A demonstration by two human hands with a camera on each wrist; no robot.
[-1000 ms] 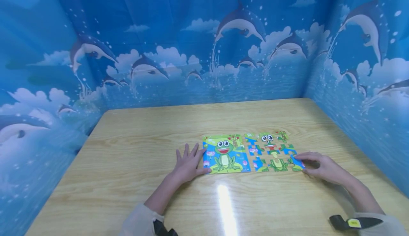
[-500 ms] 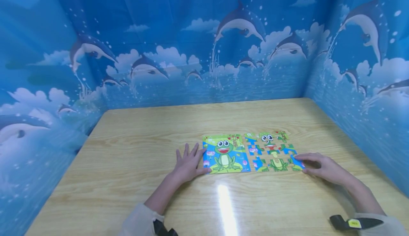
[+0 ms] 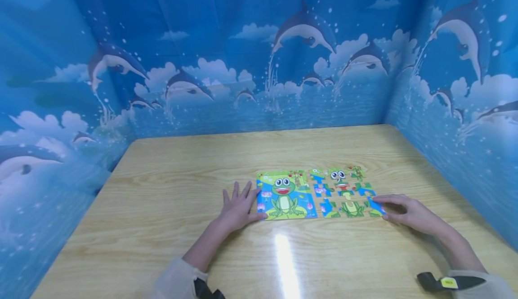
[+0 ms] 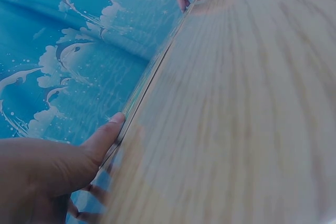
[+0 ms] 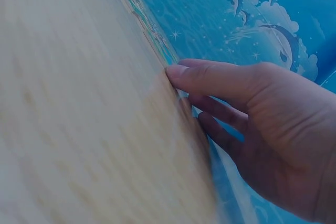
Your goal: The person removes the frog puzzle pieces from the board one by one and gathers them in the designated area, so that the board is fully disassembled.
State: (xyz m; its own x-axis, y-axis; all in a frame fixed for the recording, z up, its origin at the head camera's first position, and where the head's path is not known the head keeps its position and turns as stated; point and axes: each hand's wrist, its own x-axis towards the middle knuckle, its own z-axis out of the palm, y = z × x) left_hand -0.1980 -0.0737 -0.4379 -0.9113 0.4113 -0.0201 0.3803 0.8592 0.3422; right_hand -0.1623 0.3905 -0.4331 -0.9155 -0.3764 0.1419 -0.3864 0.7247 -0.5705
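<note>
In the head view a square frog picture lies flat on the table. My left hand rests at its left side with spread fingers, the index finger and thumb touching its edge. To the right lie loose jigsaw pieces in rows, with small gaps between them. The frog's eyes show on a top piece and its belly on a bottom piece. My right hand holds the bottom right corner puzzle piece between thumb and index finger. In the right wrist view the right thumb meets the pieces' edge.
The wooden table carries a bright light reflection near the front. Blue dolphin-print cloth stands along the back and both sides. Dark straps, one with a yellow label, sit on the wrists.
</note>
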